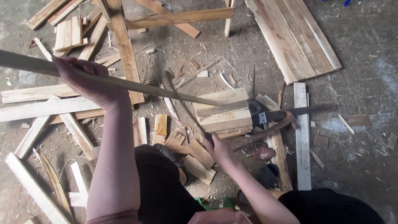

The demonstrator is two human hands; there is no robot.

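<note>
Fingers of the left hand [89, 81] are wrapped fully round a long thin wooden strip [124, 83], held up off the floor [365, 83]. Its long axis runs from the far left edge down and rightward, its far tip ending over the stack of short boards [222, 112]. The right hand [219, 150] sits lower and nearer that stack; its fingers are curled shut round a dark, blurred slim tool [182, 103] that slants up toward the strip. Of the two, the right hand is closer to the strip's tip.

Wide pale planks [294, 37] lie at upper right, rough and splintery. A hammer with a wooden handle [265, 132] and a dark saw blade [298, 113] lie right of the stack. Shavings and offcuts litter the dusty concrete.
</note>
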